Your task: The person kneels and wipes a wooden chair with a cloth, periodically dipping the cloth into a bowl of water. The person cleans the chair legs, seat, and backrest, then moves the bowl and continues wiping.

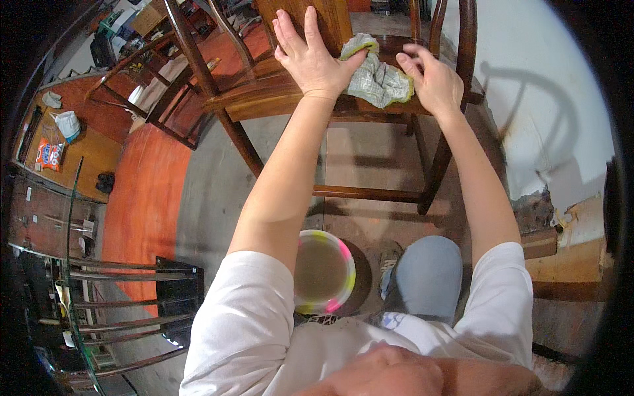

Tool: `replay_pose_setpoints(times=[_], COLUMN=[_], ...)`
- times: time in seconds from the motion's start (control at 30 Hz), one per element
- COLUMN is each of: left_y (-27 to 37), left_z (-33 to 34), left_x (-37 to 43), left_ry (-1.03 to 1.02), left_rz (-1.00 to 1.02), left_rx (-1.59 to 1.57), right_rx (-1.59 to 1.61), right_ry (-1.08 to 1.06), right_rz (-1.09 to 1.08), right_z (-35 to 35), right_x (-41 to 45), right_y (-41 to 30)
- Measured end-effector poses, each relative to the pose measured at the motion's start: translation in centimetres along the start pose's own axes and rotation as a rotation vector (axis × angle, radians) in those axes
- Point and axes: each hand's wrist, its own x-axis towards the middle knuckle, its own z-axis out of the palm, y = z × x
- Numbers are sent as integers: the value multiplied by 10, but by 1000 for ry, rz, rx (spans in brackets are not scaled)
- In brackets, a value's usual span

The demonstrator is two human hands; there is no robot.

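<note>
A wooden chair (262, 101) with a polished brown finish stands in front of me. Across its seat lies a crumpled pale cloth (384, 84) with yellow-green edging, partly hanging over the front edge. My left hand (314, 62) is spread in front of the chair's wooden back panel (334, 22), its thumb against the cloth. To the right of the cloth, my right hand (436, 81) has its fingers loosely bent and apart, with nothing visible in them. Whether its thumb touches the cloth is hard to tell.
Below my left arm stands a round bucket (350, 277) of murky liquid. A glass-edged rack (129, 299) is at lower left. Another wooden chair (166, 128) stands farther left, near an orange packet (49, 154). A white wall (535, 59) rises at right.
</note>
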Motion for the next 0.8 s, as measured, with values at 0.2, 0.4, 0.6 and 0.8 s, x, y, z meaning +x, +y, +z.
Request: replay_pose_setpoints(times=[0.2, 0.4, 0.6, 0.8], left_y=[0, -43, -54, -56], left_z=[0, -30, -24, -20], left_x=[2, 5, -12, -9], left_ry=[-16, -32, -505, -492], left_rz=[35, -248, -327, -272], left_rx=[24, -211, 317, 345], right_rx=[-110, -95, -75, 123], right_ry=[-147, -138, -245, -57], right_rz=[-142, -104, 145, -94], right_z=[12, 12, 12, 29], right_x=[1, 6, 8, 15], right_y=[-26, -31, -37, -64])
